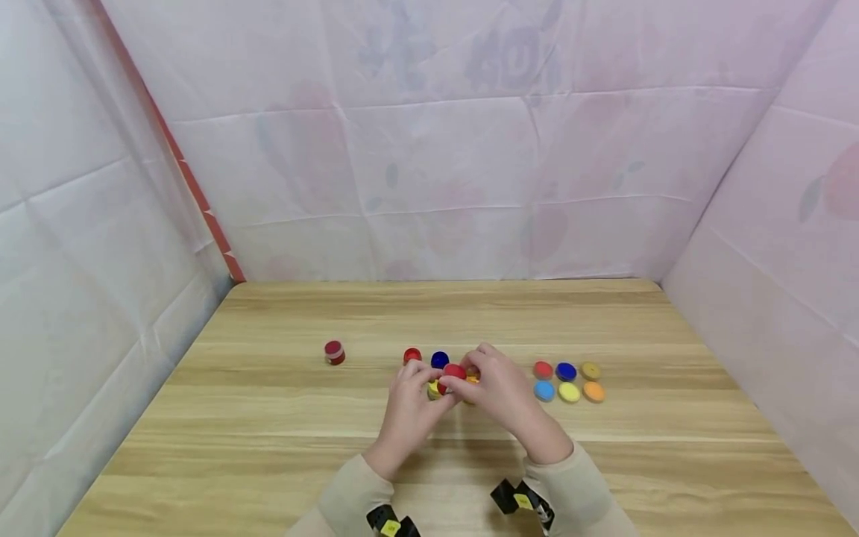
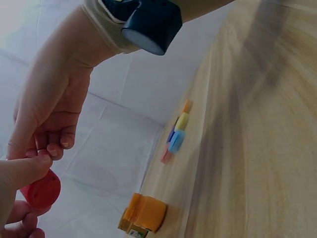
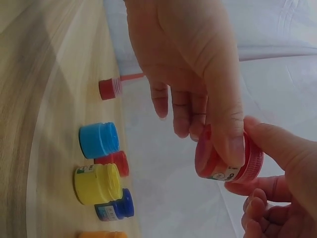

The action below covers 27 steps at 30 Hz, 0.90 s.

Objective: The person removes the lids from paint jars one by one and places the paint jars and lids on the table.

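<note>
Between both hands, above the table, is a small red paint jar (image 3: 213, 158) with a ribbed red lid (image 3: 255, 159) on it. My left hand (image 1: 411, 399) holds the jar's body, its thumb across the white label. The right hand (image 1: 499, 388) grips the lid from above with thumb and fingers. From the left wrist view, the jar's red base (image 2: 43, 192) shows. Under the hands stand open paint jars: yellow (image 3: 99, 183), light blue (image 3: 99, 140), and orange (image 2: 148, 213). Behind them are red (image 1: 411, 354) and dark blue (image 1: 439, 359) jars, partly hidden by my hands in places.
To the right lie several loose lids in two rows, among them a red lid (image 1: 543, 369), a light blue lid (image 1: 544, 390) and an orange lid (image 1: 593, 391). A dark red lidded jar (image 1: 335, 352) stands apart at left. Pale cloth (image 1: 429, 171) hangs behind the wooden table (image 1: 268, 447).
</note>
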Each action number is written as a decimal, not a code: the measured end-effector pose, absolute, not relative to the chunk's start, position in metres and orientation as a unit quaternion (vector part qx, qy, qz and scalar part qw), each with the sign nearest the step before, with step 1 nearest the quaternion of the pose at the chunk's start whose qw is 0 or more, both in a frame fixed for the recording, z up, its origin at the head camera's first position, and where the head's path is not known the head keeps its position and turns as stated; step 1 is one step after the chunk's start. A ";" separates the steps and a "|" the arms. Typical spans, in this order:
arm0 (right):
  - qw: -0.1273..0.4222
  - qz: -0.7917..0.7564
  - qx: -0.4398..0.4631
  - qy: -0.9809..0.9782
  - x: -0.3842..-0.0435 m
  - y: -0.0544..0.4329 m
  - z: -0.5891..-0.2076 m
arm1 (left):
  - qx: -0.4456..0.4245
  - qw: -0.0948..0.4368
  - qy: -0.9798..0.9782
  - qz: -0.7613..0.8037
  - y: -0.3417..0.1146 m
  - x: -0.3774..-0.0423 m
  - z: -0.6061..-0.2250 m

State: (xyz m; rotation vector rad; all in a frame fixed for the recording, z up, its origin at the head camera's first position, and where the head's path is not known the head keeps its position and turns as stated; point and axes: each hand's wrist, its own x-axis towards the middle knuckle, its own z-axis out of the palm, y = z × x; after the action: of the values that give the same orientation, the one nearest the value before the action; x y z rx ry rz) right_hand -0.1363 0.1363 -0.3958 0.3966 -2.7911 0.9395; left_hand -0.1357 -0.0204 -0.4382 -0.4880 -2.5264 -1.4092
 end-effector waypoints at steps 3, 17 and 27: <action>0.074 0.336 0.144 -0.928 -0.137 0.138 -0.395 | -0.164 0.069 -0.844 -0.507 -0.022 -0.136 -0.437; 0.074 0.350 0.142 -0.923 -0.134 0.147 -0.389 | -0.162 0.102 -0.833 -0.519 -0.019 -0.138 -0.436; 0.057 0.344 0.185 -0.919 -0.134 0.149 -0.388 | -0.148 0.068 -0.832 -0.530 -0.021 -0.138 -0.438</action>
State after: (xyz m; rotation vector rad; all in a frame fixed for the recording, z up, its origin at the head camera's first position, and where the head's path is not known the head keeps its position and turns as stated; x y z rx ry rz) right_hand -0.1340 0.1494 -0.3884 0.5623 -2.7863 1.0435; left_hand -0.1380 -0.0213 -0.4376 -0.4473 -2.5082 -1.5958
